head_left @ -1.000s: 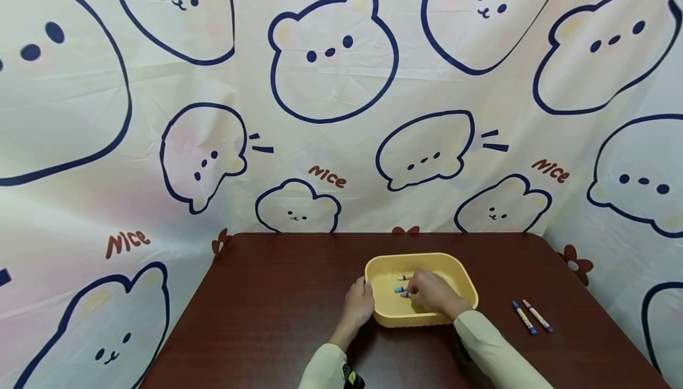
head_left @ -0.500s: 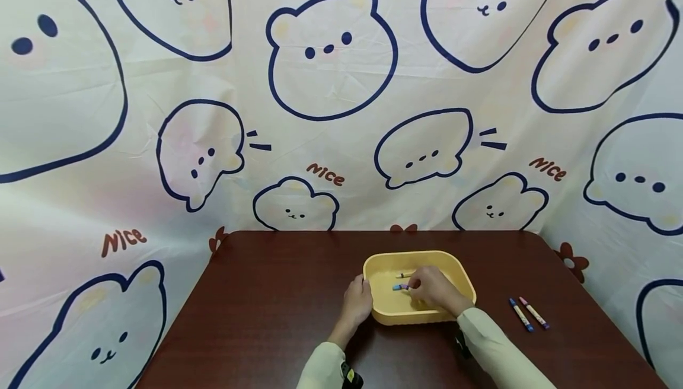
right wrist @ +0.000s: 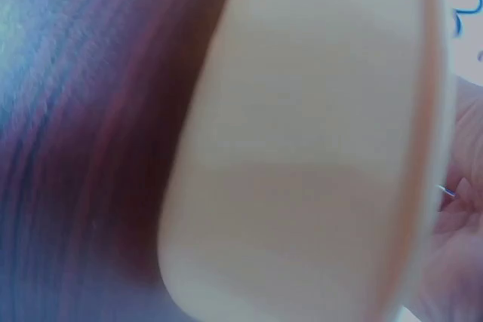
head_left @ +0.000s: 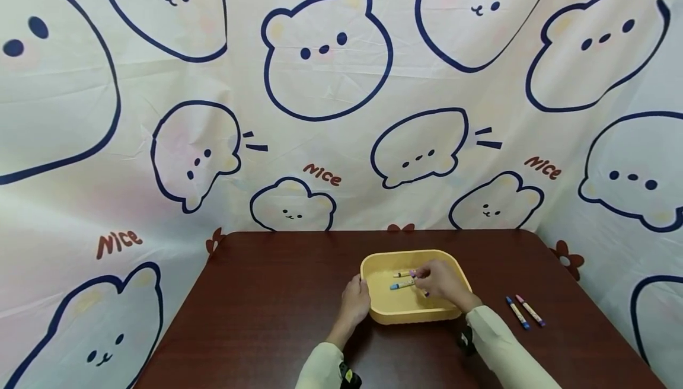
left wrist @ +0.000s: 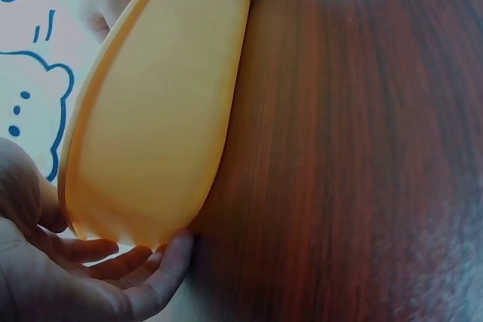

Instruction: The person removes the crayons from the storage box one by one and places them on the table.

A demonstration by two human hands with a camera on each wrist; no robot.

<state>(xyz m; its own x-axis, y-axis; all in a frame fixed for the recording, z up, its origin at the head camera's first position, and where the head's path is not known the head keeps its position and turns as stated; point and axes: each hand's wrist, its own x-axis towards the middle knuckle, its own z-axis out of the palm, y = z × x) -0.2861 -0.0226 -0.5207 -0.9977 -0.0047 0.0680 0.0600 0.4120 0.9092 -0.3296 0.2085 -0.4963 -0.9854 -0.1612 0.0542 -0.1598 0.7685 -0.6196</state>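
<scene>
A shallow yellow plastic basket point(head_left: 395, 318) sits on the brown table. At its left end my left hand point(head_left: 354, 301) grips the wall, thumb at the rim and fingers curled along the outside, as the left wrist view shows on the basket's side point(left wrist: 158, 111). Inside, my right hand point(head_left: 444, 283) pinches a purple crayon point(head_left: 413, 273), its far end poking out below the fingers. A blue crayon point(head_left: 399, 286) and a pale yellow crayon point(head_left: 401, 274) lie in the basket beside the fingertips. In the right wrist view the basket's wall point(right wrist: 302, 148) hides most of that hand.
To the right of the basket, a dark blue crayon point(head_left: 517, 313) and a pink crayon point(head_left: 530, 311) lie side by side on the table point(head_left: 277, 312). A bear-print cloth point(head_left: 325, 158) hangs behind the table's far edge.
My right hand has lifted the purple crayon from beside the blue one and moved it slightly up and right, turning it. The left hand keeps its grip on the basket.
</scene>
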